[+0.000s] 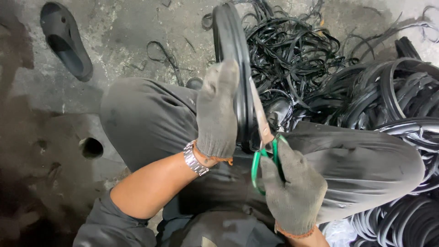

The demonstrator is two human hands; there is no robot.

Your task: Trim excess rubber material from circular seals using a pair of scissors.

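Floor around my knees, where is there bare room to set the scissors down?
Bare concrete floor lies on the left, between the black sandal and the bent knee, with a few stray strips near the rubber ring. Lower left is bare too, around the round hole. The right side is crowded with the tangled black rubber strips.

Grey knit gloves [215,110], green-handled scissors [265,155], black rubber ring [231,41], silver watch [195,159], black sandal [66,41]

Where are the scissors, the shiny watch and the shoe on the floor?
scissors [264,151]: head view, where the blades meet the green handles.
watch [194,160]: head view, on the metal band.
shoe [64,39]: head view, on its dark upper.
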